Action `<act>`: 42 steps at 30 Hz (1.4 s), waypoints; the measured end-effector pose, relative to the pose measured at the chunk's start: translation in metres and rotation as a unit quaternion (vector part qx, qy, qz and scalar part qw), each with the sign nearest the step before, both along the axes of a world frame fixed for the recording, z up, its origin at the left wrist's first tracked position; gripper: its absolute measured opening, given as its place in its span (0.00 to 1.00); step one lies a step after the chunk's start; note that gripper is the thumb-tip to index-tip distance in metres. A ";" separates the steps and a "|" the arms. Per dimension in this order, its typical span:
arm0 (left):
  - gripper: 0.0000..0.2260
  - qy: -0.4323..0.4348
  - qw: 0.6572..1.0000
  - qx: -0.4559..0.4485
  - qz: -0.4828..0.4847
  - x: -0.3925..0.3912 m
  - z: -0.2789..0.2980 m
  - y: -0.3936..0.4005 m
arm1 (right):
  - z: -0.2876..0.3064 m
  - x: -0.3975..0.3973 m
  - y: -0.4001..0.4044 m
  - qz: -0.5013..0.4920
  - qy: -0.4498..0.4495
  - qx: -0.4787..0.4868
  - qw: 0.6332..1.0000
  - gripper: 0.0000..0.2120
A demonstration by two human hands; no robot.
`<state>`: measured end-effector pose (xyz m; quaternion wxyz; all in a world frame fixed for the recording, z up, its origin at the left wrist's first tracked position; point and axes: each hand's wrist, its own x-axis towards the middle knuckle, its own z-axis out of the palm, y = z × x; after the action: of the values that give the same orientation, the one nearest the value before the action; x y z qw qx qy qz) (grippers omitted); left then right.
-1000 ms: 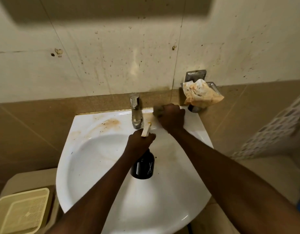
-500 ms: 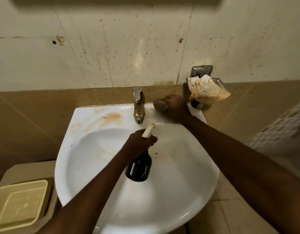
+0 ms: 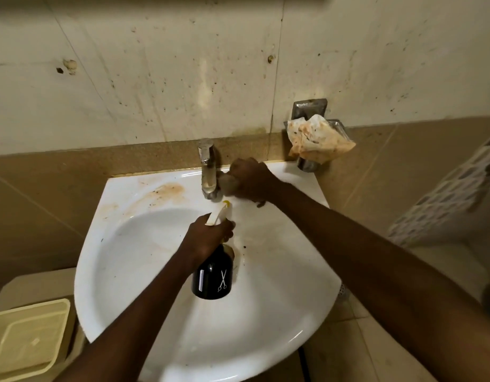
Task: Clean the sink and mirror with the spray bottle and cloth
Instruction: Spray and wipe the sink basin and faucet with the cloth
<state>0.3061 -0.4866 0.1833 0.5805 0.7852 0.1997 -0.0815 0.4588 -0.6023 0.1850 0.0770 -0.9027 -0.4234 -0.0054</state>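
Head view: the left hand, centre of frame, curls round the neck of the spray bottle; its long axis runs up the frame, dark body toward the bottom, nozzle pointing toward the tap; the right hand, just above, grips a bunched cloth against the tap's right side on the sink rim; the brown stain lies left of the tap, nearer the left hand; no mirror shows

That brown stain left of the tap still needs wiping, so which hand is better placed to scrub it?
The right hand. It grips the cloth right beside the tap, just across from the stain. The left hand holds the spray bottle over the basin, so it cannot wipe.
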 end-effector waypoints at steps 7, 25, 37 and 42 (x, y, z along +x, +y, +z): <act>0.03 -0.014 0.998 0.049 -0.027 0.005 0.003 -0.008 | 0.003 -0.002 -0.099 0.100 -0.065 0.016 0.993 0.14; 0.18 -0.039 0.987 0.132 -0.082 0.007 -0.002 -0.004 | -0.001 0.005 -0.052 -0.089 0.051 0.162 0.981 0.16; 0.10 -0.022 0.993 0.113 -0.028 0.008 -0.020 0.009 | -0.010 0.035 -0.007 -0.087 0.036 0.070 0.993 0.15; 0.03 -0.022 0.995 0.102 -0.009 0.005 -0.017 0.006 | -0.018 0.007 -0.050 0.102 0.006 0.017 0.995 0.18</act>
<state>0.3116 -0.4810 0.1667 0.5012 0.8436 0.1864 -0.0486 0.4658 -0.6523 0.1673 0.0955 -0.8533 -0.5125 0.0007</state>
